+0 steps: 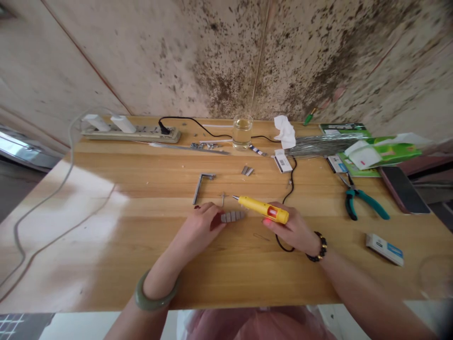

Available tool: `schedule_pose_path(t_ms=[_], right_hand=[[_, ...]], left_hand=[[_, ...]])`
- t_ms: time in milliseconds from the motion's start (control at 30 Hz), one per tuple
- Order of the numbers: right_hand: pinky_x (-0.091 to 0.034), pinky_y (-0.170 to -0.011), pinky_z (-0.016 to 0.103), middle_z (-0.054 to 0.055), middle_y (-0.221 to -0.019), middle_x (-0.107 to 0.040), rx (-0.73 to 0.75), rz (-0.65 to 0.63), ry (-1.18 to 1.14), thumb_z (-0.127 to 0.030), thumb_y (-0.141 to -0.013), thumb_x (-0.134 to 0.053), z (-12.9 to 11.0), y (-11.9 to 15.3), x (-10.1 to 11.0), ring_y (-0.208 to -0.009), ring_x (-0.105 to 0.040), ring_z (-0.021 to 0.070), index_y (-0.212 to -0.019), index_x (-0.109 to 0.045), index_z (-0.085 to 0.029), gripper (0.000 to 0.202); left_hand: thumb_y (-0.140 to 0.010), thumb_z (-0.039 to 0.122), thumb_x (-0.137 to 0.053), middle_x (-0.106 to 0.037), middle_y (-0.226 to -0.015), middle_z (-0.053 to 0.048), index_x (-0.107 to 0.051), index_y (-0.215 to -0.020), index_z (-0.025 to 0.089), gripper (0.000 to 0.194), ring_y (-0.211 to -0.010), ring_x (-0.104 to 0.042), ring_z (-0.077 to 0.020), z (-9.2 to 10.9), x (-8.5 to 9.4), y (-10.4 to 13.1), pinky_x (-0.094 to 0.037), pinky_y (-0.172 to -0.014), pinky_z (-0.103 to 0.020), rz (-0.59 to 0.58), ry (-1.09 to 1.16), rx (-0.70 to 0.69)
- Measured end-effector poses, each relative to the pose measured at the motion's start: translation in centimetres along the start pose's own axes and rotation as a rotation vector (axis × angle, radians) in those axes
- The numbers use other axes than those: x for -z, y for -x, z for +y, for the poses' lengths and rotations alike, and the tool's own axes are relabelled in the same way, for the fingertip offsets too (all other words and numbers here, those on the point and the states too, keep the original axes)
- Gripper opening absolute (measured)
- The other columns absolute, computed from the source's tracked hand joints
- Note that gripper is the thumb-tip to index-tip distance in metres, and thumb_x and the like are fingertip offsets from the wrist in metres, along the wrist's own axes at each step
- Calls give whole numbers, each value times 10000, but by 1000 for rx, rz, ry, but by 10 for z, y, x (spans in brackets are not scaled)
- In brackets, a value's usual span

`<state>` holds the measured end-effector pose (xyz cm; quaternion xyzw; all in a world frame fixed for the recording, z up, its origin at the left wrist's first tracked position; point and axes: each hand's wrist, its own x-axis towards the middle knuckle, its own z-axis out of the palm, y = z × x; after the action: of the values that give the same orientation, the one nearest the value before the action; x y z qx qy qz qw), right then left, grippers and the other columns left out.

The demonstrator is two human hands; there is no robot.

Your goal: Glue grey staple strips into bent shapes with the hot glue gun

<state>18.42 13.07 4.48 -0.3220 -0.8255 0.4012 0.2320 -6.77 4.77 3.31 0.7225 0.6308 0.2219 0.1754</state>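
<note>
My left hand (pixel 202 226) is closed in a pinch on the end of a short grey segmented strip (pixel 233 216), held low over the wooden table. In my right hand (pixel 295 231) is a yellow hot-glue pen (pixel 262 208), its pointed metal tip aimed left, above the strip. A red light glows by my right thumb. Just beyond the strip stands a small thin metal cross-shaped piece (pixel 222 198). An L-shaped metal bracket (pixel 198 188) lies past my left hand. A thin bent wire (pixel 261 236) rests on the table between my hands.
Behind are a power strip (pixel 141 133), a glass of pale liquid (pixel 242 134), small grey pieces (pixel 247 170), a white box (pixel 282 161) and a wire bundle (pixel 322 144). Rightward lie teal-handled pliers (pixel 368 200), a phone (pixel 405 189) and another box (pixel 384 249). A black cord (pixel 293 182) runs near my right hand.
</note>
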Motion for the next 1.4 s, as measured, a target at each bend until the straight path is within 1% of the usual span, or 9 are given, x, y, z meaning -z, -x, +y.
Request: schedule_pose_path(t_ms=[67,167,267,400,567,700,967,1167,1400], right_hand=[[-463,-676,260,39,-883,-652,17,-26,14,-346,-875,-526,-1,1,-1,-744,-608,156,-999,-553,-198,195],[-453,-656,262,40,-869,-668,46,-69,77,-365,-865,-538,-1,2,-5,-719,-617,160,-1013,-557,-197,225],[-454,-661,269,56,-897,-681,90,-98,137,-380,-860,-538,-2,4,-9,-742,-633,172,-1033,-561,-194,255],[-461,-691,281,75,-958,-684,153,-122,198,-359,-854,-538,-3,7,-11,-799,-645,186,-1090,-547,-184,295],[-460,-693,284,68,-969,-688,139,-142,241,-335,-840,-552,-3,7,-12,-807,-651,190,-1100,-543,-187,299],[-459,-711,287,69,-1005,-684,135,-172,244,-321,-835,-554,-1,8,-14,-840,-648,194,-1131,-532,-188,325],[-456,-717,284,66,-982,-688,111,-167,248,-329,-843,-548,-2,6,-16,-840,-647,197,-1115,-539,-181,309],[-449,-716,285,69,-989,-683,96,-183,256,-349,-858,-528,-3,4,-16,-844,-643,198,-1116,-538,-185,306],[-448,-708,285,67,-969,-682,99,-220,235,-316,-855,-523,-3,4,-16,-831,-641,190,-1112,-532,-180,291]], left_hand=[[-790,188,-579,-623,-844,-37,-560,-937,183,149,-753,-603,-165,-4,-3,1,-469,-673,-274,49,11,11],[-818,209,-559,-638,-818,-28,-564,-967,190,150,-725,-608,-155,-7,-4,1,-476,-661,-266,73,37,29],[-824,228,-565,-649,-815,-20,-580,-958,197,138,-714,-606,-149,-4,-2,-1,-474,-671,-264,101,37,10],[-813,218,-585,-651,-797,-6,-588,-939,199,127,-689,-603,-137,1,3,-2,-476,-669,-249,171,38,-3],[-821,206,-574,-656,-804,-1,-588,-958,209,138,-695,-612,-130,-3,1,-2,-485,-681,-239,243,-4,-39],[-839,208,-549,-662,-811,-22,-592,-962,196,131,-718,-621,-147,-6,-2,-3,-487,-693,-262,253,-69,-73],[-826,207,-582,-668,-835,-39,-596,-944,183,121,-752,-627,-166,-7,-4,-4,-478,-684,-280,208,-115,-108],[-832,217,-571,-666,-844,-49,-589,-902,181,80,-792,-618,-174,-3,-2,-7,-471,-698,-300,240,-137,-174],[-824,211,-574,-657,-839,-50,-579,-885,188,65,-794,-597,-182,-3,-4,-9,-461,-722,-329,267,-116,-191]])
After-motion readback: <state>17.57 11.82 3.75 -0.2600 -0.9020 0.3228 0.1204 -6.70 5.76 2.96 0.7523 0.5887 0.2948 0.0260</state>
